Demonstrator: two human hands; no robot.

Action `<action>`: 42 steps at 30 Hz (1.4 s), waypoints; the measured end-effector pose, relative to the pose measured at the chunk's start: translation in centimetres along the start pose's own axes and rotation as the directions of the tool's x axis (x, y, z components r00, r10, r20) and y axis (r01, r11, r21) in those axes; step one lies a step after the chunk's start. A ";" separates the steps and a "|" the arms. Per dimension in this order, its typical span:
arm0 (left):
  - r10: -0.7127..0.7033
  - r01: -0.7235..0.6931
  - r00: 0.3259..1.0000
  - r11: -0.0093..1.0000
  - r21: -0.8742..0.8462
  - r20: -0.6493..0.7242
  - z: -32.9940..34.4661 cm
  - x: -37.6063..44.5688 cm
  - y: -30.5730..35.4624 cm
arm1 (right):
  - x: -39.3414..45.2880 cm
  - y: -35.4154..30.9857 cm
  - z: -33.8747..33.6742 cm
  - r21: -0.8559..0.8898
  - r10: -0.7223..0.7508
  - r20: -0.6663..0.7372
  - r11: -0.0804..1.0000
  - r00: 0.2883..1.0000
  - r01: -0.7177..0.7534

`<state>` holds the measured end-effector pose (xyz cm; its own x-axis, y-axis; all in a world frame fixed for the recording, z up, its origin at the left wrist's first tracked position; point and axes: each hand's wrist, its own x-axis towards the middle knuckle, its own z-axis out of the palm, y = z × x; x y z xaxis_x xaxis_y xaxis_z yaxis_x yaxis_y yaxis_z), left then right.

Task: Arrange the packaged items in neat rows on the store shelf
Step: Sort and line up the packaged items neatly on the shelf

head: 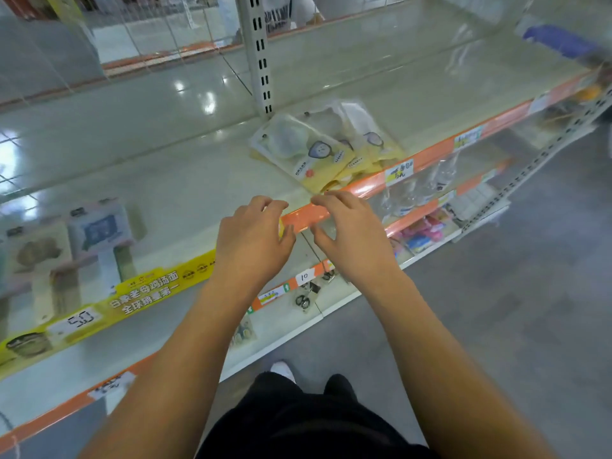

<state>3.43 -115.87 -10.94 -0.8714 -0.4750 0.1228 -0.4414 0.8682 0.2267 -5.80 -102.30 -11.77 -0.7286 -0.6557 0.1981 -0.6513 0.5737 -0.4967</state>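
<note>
- Hovering over the front edge of the shelf (172, 193), both hands sit side by side with bare forearms reaching in from below.
- The left hand (253, 236) has its fingers loosely curled and its thumb out toward the other hand; it holds nothing.
- The right hand (351, 233) is likewise loosely curled with thumb and forefinger apart, empty, its fingertips close to the orange price rail (430, 157).
- The yellow packets (326, 149) lie flat on the shelf just beyond the right hand, several of them overlapping like a fan, slanted to the shelf edge, the nearest corners reaching the orange rail.
- Neither hand touches the packets, though the right fingertips come near the closest corner.
- To the left, boxed goods (99, 226) stand behind a yellow banner strip (145, 293) with a price tag reading 50.
- A slotted metal upright (260, 54) rises behind the packets.
- Lower shelves carry clear bottles (417, 193) and small colourful packs (420, 233); a tag marked 10 (304, 276) sits on a lower rail.
- The view is somewhat blurred.
</note>
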 end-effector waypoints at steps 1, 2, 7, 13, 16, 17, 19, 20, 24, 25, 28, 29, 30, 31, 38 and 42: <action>-0.012 0.012 1.000 1.000 -0.012 0.015 0.2 0.7 -0.3 | 0.6 0.0 0.0 -0.020 0.005 0.004 1.000 1.000 -0.005; -0.017 0.017 0.999 1.000 -0.020 0.029 0.4 1.4 -0.5 | 1.2 0.1 0.0 -0.040 0.011 0.008 0.999 1.000 -0.010; 0.002 -0.001 1.000 0.999 -0.035 0.027 0.9 3.7 -1.2 | 3.9 0.4 0.3 -0.117 0.016 0.008 0.993 1.000 -0.015; -0.024 0.024 1.000 1.000 -0.015 0.020 1.2 5.1 -3.0 | 6.8 0.1 1.5 -0.207 0.042 0.063 0.978 0.997 -0.028; -0.072 0.073 0.997 0.997 -0.026 0.040 1.1 5.9 -3.7 | 8.9 0.1 1.8 -0.237 0.043 0.100 0.971 0.994 -0.018; -0.086 0.087 0.995 0.996 -0.031 0.046 1.0 6.1 -3.8 | 9.5 0.2 1.9 -0.247 0.024 0.098 0.969 0.995 0.001; -0.103 0.104 0.994 0.994 -0.030 0.038 0.8 6.5 -4.0 | 10.9 0.3 2.2 -0.279 -0.006 0.107 0.960 0.994 0.035; -0.111 0.112 0.993 0.993 -0.028 0.030 0.7 6.7 -4.1 | 11.6 0.4 2.4 -0.296 -0.012 0.124 0.954 0.992 0.048; -0.173 0.173 0.985 0.985 -0.019 0.028 0.6 7.3 -4.4 | 14.5 0.7 3.0 -0.306 -0.015 0.209 0.949 0.978 0.080; -0.189 0.190 0.982 0.982 -0.019 0.022 0.6 7.3 -4.4 | 15.4 0.7 3.1 -0.305 -0.005 0.234 0.949 0.972 0.079; -0.232 0.232 0.973 0.972 -0.025 0.014 0.6 7.8 -4.3 | 17.6 0.8 3.2 -0.334 0.015 0.308 0.938 0.951 0.093; -0.244 0.244 0.970 0.969 -0.026 0.013 0.6 8.0 -4.2 | 18.1 0.9 3.3 -0.342 0.015 0.325 0.934 0.946 0.103; -0.252 0.253 0.968 0.967 -0.027 0.012 0.6 8.2 -4.0 | 18.5 1.1 3.6 -0.348 0.018 0.341 0.931 0.940 0.108; -0.261 0.261 0.965 0.965 -0.028 0.010 0.6 8.4 -3.8 | 18.7 1.4 3.8 -0.351 0.023 0.355 0.930 0.935 0.110; -0.312 0.312 0.950 0.950 -0.023 0.024 1.2 9.6 -2.7 | 19.3 2.6 4.2 -0.389 -0.033 0.342 0.905 0.939 0.173; -0.330 0.330 0.944 0.944 -0.020 0.027 1.8 10.4 -1.8 | 19.6 3.1 4.1 -0.399 -0.080 0.320 0.892 0.944 0.211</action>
<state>-5.23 -122.11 -11.86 -0.6825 -0.7307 0.0149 -0.7001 0.6594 0.2740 -21.21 -115.37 -12.85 -0.5679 -0.8219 -0.0434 -0.8194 0.5696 -0.0641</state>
